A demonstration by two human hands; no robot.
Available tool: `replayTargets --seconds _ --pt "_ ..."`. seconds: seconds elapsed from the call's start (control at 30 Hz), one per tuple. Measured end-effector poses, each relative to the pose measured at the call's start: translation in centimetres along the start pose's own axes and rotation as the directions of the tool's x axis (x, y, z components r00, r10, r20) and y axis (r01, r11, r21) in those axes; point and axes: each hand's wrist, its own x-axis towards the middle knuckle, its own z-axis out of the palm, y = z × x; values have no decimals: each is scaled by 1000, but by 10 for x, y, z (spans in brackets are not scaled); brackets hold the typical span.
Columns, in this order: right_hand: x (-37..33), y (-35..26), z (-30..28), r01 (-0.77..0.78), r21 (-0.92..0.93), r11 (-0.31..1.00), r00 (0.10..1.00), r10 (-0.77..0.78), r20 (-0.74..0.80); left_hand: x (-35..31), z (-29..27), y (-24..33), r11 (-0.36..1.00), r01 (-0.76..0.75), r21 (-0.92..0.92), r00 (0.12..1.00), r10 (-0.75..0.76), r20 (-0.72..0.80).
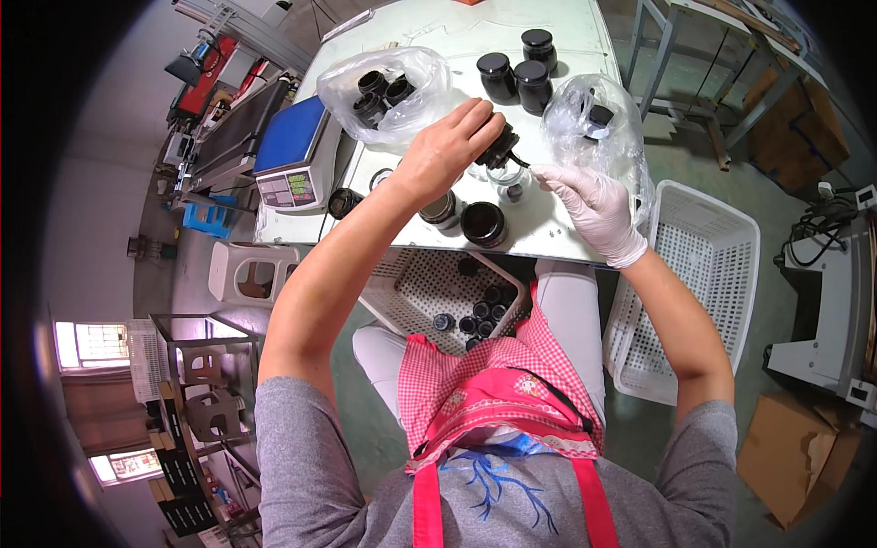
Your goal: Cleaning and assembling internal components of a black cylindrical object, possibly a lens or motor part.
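My bare left hand (446,151) is closed round a small black jar (498,148), tipped over toward the right. My right hand (592,205), in a white glove, pinches a thin dark stick-like tool (520,162) whose far end meets the jar's mouth; its exact kind is unclear. Right below them stands a clear glass container (512,185), partly covered from view. Nearer the table's front edge are an open jar of dark contents (484,225) and another jar (441,211) beside my left forearm. One more dark jar (343,203) sits left of that forearm.
A clear plastic bag (425,78) holds several dark jars; another bag (571,119) lies at right. Black lidded jars (498,80) stand at the back. A blue-topped scale (290,151) is left. A white basket (393,283) with small jars is below, another basket (744,265) right.
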Motion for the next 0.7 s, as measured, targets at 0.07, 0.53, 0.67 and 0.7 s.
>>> replayTargets --seconds 0.07,0.53,0.67,0.7 --pt "-1 1 1 28 19 999 999 -28 -24 -2 -1 -1 999 36 -31 997 -34 74" --pt "12 13 6 -10 223 975 989 -22 143 0 -1 1 1000 -20 8 1000 20 6" --pt "8 26 0 2 140 990 988 -24 155 2 1 2 1000 -20 -7 1000 20 11" --pt "7 24 0 3 142 990 987 -25 156 0 2 1 1000 -18 -6 1000 18 11"
